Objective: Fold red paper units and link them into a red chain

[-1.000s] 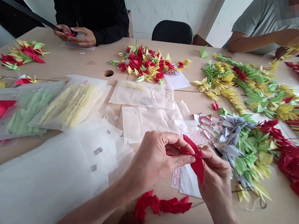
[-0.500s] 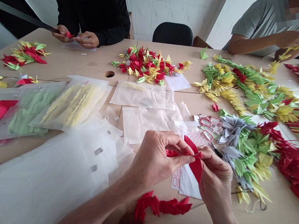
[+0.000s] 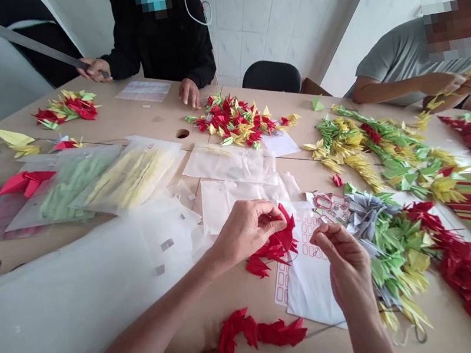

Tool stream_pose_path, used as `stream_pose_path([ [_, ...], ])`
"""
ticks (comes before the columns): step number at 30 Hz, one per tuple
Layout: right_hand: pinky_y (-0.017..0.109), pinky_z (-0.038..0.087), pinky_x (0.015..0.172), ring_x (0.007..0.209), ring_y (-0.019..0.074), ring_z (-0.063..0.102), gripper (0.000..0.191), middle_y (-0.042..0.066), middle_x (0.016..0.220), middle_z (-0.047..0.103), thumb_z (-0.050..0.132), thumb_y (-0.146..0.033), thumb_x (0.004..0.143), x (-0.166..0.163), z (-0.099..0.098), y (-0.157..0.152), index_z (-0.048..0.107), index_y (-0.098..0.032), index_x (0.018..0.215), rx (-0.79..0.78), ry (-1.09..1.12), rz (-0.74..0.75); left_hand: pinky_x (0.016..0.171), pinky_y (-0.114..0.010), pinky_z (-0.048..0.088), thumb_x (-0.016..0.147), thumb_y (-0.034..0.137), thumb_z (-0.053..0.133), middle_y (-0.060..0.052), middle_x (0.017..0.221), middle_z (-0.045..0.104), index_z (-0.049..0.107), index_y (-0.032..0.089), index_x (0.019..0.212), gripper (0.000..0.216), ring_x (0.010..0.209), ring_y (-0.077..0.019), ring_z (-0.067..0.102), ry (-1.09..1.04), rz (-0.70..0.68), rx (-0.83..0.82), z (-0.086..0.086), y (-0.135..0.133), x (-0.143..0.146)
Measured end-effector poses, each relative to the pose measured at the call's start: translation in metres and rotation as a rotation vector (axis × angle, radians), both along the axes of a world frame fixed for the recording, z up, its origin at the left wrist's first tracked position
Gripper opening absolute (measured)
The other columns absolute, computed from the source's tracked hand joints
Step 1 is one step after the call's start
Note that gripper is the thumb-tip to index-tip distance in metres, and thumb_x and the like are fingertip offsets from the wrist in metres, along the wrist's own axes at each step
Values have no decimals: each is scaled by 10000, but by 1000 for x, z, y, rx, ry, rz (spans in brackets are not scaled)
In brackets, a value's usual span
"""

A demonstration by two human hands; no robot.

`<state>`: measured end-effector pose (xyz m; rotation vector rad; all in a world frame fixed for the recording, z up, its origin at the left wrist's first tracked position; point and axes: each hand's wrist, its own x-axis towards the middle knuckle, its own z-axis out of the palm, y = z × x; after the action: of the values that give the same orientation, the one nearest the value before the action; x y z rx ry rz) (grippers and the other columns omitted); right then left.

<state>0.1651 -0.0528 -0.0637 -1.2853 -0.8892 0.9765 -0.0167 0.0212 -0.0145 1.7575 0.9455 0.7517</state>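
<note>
My left hand [image 3: 250, 228] pinches a red folded-paper crane [image 3: 288, 225] near the middle of the table. More red folded pieces [image 3: 264, 258] cluster just below these fingers. A short way to the right, my right hand [image 3: 346, 251] has thumb and fingertips pressed together; whatever is between them is too small to make out. Beneath both hands lie a white sheet [image 3: 311, 290] and a sheet printed with red outlines [image 3: 281, 282]. Closer to me, a short string of red folded cranes [image 3: 260, 330] rests on the table, a dark thread running from its right end.
Clear bags of green [image 3: 69, 185] and yellow strips [image 3: 127, 172] lie left, beyond plastic sheeting [image 3: 80, 296]. Mixed cranes [image 3: 235, 117] are heaped at the middle; crane strings [image 3: 468, 265] cover the right. Two people sit opposite, one holding a long flat bar [image 3: 22, 43].
My hands have moved apart, and my right hand no longer touches the red paper. Across the table, one person has raised the bar and laid the other hand on the table.
</note>
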Motion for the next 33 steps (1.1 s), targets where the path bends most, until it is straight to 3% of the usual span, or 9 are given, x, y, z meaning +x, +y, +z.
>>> stream_pose_path([
  [7, 232, 285, 543, 585, 99, 333, 154, -44, 660, 380, 538, -355, 850, 0, 5, 10, 536, -216, 915, -14, -120, 191, 582, -193, 392, 814, 196, 550, -3, 673, 634, 623, 131, 700, 150, 613, -107, 557, 142, -14, 85, -10, 6, -3],
  [12, 233, 226, 504, 544, 91, 272, 405, -75, 601, 265, 718, -300, 680, -9, 13, 20, 559, -191, 1036, -62, -353, 451, 562, -196, 363, 842, 203, 496, 5, 684, 603, 621, 142, 730, 179, 610, -104, 515, 152, -88, 99, -10, 4, -5],
  [15, 237, 158, 470, 499, 77, 206, 279, -89, 541, 222, 715, -316, 681, -17, 14, 28, 605, -167, 890, -91, -311, 397, 541, -206, 334, 868, 242, 467, 21, 622, 545, 606, 142, 709, 234, 577, -97, 474, 171, -105, 112, -7, 4, -7],
  [18, 236, 136, 451, 470, 65, 195, 247, -90, 496, 274, 721, -364, 661, -21, 12, 35, 593, -163, 725, -113, -88, 301, 565, -206, 364, 888, 321, 454, 19, 651, 551, 609, 145, 796, 251, 607, -103, 509, 91, -138, 36, -7, 6, -8],
  [20, 226, 160, 442, 457, 58, 238, 278, -77, 497, 366, 751, -361, 616, -21, 10, 38, 552, -169, 649, -126, 65, 245, 641, -218, 431, 816, 344, 583, -10, 782, 612, 587, 154, 951, 233, 718, -135, 585, -32, -181, -85, -10, 9, -6],
  [22, 218, 182, 437, 447, 52, 262, 308, -66, 509, 429, 766, -349, 591, -21, 7, 40, 514, -172, 609, -128, 136, 210, 714, -253, 475, 707, 301, 711, -44, 878, 640, 531, 164, 1065, 424, 810, -172, 624, -124, -183, -194, -16, 11, -4],
  [24, 213, 190, 432, 440, 47, 259, 309, -63, 518, 444, 754, -350, 605, -21, 5, 40, 501, -172, 604, -130, 145, 203, 735, -280, 491, 690, 262, 723, -58, 884, 652, 500, 171, 1090, 466, 814, -181, 639, -155, -125, -239, -23, 11, -1],
  [27, 210, 197, 433, 444, 46, 262, 304, -62, 529, 445, 741, -357, 624, -23, 3, 39, 501, -170, 608, -134, 144, 221, 729, -288, 498, 756, 242, 645, -59, 864, 662, 481, 174, 1078, 368, 778, -169, 649, -153, -48, -220, -31, 11, 2],
  [33, 217, 195, 451, 473, 58, 289, 256, -52, 513, 456, 759, -340, 616, -16, 8, 49, 590, -148, 619, -139, 8, 361, 634, -240, 485, 767, 210, 602, -16, 770, 646, 469, 189, 999, 268, 682, -144, 634, -44, -24, -110, -32, 9, 2],
])
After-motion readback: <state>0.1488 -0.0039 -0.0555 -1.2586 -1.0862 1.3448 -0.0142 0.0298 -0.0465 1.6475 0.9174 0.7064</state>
